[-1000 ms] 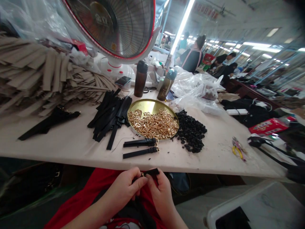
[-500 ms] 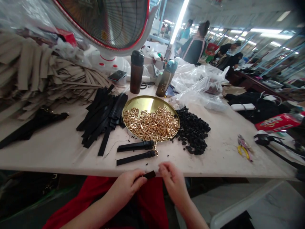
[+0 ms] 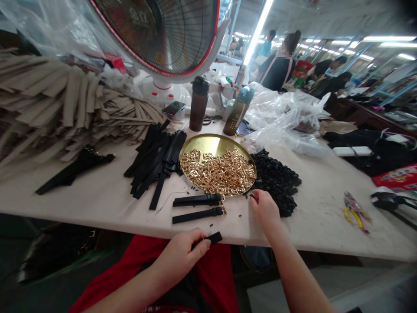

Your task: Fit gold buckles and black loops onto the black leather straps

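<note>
Your right hand (image 3: 266,212) has moved away from the black strap (image 3: 215,238) to the small black pieces (image 3: 282,180); whether it grips one, you cannot tell. Your left hand (image 3: 185,251) alone now pinches the strap at the edge of the table (image 3: 321,217).

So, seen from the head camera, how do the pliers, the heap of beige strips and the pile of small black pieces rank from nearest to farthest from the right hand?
1. Pile of small black pieces: right beside the right hand.
2. Pliers: farther right.
3. Beige strips: far left, behind.
</note>
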`<state>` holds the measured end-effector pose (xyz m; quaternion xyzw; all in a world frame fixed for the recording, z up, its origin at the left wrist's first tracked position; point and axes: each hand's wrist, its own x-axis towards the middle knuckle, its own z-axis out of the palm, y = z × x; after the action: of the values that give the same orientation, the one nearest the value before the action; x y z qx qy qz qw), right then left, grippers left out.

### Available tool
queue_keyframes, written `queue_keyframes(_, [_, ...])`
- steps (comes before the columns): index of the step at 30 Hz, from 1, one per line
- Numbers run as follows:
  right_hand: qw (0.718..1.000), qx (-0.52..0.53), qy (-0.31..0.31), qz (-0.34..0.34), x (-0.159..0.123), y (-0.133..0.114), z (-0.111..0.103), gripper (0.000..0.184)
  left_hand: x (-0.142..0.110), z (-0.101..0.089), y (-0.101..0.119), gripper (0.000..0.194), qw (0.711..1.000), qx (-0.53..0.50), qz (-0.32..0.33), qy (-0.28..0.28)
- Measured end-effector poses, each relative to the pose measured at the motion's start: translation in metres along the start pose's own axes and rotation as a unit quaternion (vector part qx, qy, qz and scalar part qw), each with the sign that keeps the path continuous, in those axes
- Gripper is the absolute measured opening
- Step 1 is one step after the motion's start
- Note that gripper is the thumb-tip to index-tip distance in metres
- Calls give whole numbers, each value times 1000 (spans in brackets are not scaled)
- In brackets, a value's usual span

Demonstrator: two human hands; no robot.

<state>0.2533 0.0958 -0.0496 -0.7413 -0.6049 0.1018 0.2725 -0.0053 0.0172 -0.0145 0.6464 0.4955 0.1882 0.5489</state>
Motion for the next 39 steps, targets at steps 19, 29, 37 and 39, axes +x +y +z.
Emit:
queue_keyframes(19, [792,547,-190,193,-125,-93,8,22,-27,-15,0,22,977,159,117,84])
queue_keyframes(29, [725,581,-248,274,-136,-88,11,25,-30,-15,-3,25,998,29,64,0])
queue_keyframes(37, [719,569,-243,316,-151,-95,23,27,-29,-17,-17,16,999,9,-14,29])
queue_keyframes(39, [715,574,-234,324,-150,-94,24,27,-29,-16,-15,13,1000,20,-15,13])
